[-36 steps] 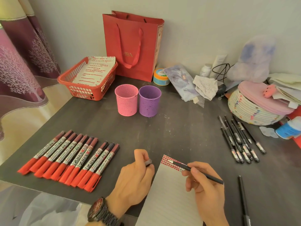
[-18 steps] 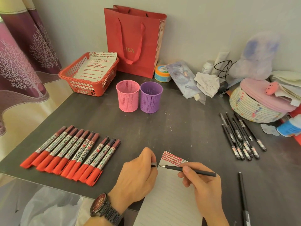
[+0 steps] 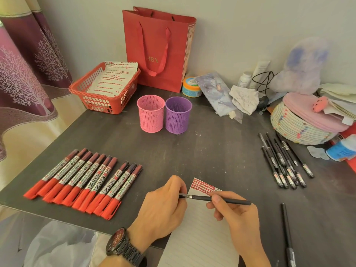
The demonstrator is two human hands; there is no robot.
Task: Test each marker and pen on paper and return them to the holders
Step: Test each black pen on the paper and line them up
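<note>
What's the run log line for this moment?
left hand: pinches cap | right hand: holds pen, tip at cap | above paper | markers: in row, left of paper

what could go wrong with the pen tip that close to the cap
1. The black pen in the right hand has its tip right at the small cap pinched by the left hand; a miss could ink those fingers.
2. The paper overhangs the front edge of the table, so leaning hands might slide it.
3. A lone pen lies beside the right forearm; a nudge could roll it off.
</note>
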